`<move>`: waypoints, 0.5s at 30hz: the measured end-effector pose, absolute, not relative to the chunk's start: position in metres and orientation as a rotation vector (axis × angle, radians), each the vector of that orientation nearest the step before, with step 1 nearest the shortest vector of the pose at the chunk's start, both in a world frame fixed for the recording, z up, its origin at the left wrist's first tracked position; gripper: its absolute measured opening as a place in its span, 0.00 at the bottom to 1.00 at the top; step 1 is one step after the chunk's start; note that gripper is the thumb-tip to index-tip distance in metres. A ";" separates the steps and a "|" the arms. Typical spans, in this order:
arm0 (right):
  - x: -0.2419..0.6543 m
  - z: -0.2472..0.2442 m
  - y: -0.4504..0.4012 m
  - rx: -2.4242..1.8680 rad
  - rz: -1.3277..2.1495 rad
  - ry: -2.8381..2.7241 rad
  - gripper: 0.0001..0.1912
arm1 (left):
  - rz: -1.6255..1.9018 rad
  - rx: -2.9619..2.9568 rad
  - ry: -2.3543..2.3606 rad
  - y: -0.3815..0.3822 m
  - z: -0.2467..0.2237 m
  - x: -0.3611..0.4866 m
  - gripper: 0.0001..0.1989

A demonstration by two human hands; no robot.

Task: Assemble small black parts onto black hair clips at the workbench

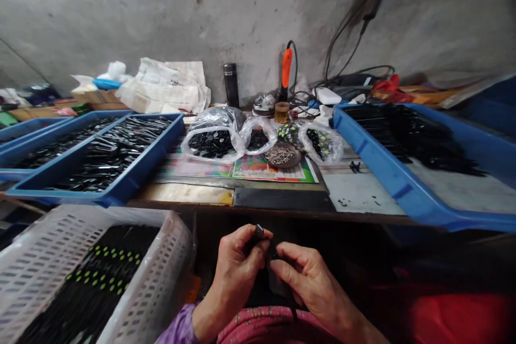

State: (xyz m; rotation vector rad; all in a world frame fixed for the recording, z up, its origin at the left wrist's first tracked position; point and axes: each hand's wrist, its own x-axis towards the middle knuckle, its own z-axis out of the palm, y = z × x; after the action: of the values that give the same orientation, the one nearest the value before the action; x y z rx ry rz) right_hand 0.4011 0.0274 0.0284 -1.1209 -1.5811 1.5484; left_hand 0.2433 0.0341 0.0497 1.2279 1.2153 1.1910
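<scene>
A small black piece with a shiny rounded end is held up at the bottom centre of the frame, pinched narrowly between the thumb and fingers of the left hand. The right hand is closed in a similar narrow pinch just beside it, on a dark strip whose shape is largely lost against the dark background. Whether the strip and the piece are joined cannot be told. Both hands are held above a pink garment, and a purple sleeve is seen at the left wrist.

To the lower left, nearest the left hand, a white plastic crate is filled with black strips dotted with green. Two blue trays of long black pieces are laid at the upper left, and a larger blue tray of black pieces is placed at the right. On the bench between them, plastic bags of black pieces are set on a colourful printed sheet, beside a small round dish of metal bits. Behind these, a black flask and an orange-handled tool are stood against a concrete wall. A red object is seen at the lower right.
</scene>
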 end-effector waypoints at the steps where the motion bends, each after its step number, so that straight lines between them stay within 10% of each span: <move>1: 0.401 0.028 0.028 -1.123 1.543 -1.585 0.19 | 1.189 1.207 1.212 0.035 0.049 0.243 0.05; 15: 0.398 0.020 0.026 -1.120 1.648 -1.449 0.22 | 1.126 1.011 1.148 0.037 0.041 0.245 0.11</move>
State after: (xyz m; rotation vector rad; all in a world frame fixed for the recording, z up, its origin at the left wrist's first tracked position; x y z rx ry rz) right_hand 0.3976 0.0256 0.0198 -1.1198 -1.4488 1.6481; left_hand 0.2451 0.0375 0.0412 1.0105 1.1482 1.1257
